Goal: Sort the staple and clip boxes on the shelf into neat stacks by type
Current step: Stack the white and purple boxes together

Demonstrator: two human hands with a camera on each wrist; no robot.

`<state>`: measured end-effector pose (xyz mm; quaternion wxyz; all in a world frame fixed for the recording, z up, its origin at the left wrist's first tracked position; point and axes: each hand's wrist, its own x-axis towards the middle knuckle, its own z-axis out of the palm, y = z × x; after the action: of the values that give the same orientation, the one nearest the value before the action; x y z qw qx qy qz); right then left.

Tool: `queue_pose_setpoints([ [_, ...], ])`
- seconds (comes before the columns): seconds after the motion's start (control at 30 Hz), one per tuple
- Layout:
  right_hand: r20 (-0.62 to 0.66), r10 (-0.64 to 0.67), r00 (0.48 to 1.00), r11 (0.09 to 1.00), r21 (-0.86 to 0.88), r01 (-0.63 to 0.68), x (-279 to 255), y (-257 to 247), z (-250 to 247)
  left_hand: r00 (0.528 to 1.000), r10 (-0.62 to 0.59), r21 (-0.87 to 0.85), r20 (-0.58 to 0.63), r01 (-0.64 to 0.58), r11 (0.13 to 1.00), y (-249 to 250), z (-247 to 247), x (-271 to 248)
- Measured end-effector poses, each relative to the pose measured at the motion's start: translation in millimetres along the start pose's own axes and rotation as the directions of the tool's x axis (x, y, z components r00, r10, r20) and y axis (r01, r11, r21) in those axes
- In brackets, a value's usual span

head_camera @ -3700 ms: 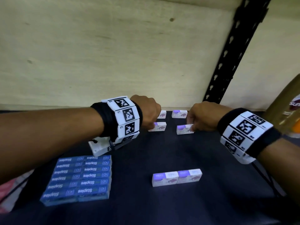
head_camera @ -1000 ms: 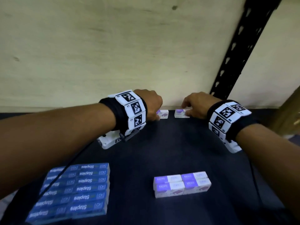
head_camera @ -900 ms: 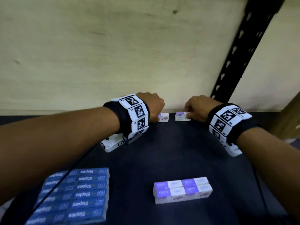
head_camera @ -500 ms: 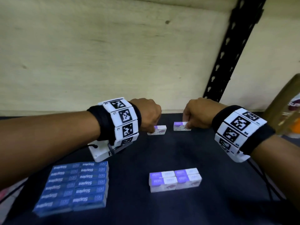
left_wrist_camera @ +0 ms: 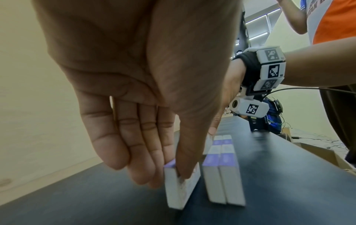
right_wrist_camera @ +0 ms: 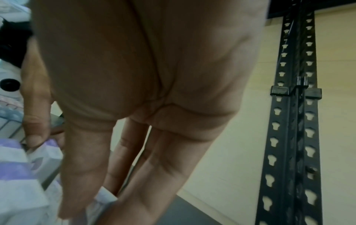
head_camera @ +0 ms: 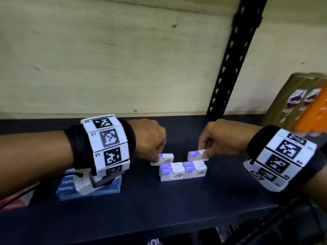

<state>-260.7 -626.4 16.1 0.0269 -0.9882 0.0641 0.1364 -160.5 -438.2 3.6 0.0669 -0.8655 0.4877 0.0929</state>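
Clip boxes (head_camera: 162, 158) (head_camera: 195, 155) pinched in each hand's grip (left (head_camera: 150, 140), right (head_camera: 221, 137)), just behind stack (head_camera: 183, 171)

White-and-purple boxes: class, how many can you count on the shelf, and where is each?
6. One in the left hand, one in the right hand, four in the stack between them, two layers; others may be hidden.

White-purple clip boxes (head_camera: 183, 171); blue staple boxes (head_camera: 106, 189); black shelf (head_camera: 159, 209).

A pale plywood back panel (head_camera: 109, 64) rises behind the dark shelf (head_camera: 159, 209); a black perforated steel upright (head_camera: 228, 68) stands right.
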Motion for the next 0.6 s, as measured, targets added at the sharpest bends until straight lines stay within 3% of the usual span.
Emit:
queue_pose_setpoints([
  [0.3,0.033,-0.034,0.999,0.999,0.012,0.033,-8.7,4.8,9.4,0.998,-0.021,0.035,0.062,0.019,0.999,4.4,-0.1,-22.0],
  [0.47,0.167,-0.045,0.985,0.998,0.039,0.039,-17.8,1.9,6.1,0.977,0.005,0.076,0.212,-0.022,0.997,5.2,4.1,-24.6],
  [0.6,0.180,-0.049,0.982,0.999,-0.010,0.052,-16.8,-4.2,9.7,0.981,0.004,0.034,0.193,-0.011,0.999,14.5,11.6,-22.6],
])
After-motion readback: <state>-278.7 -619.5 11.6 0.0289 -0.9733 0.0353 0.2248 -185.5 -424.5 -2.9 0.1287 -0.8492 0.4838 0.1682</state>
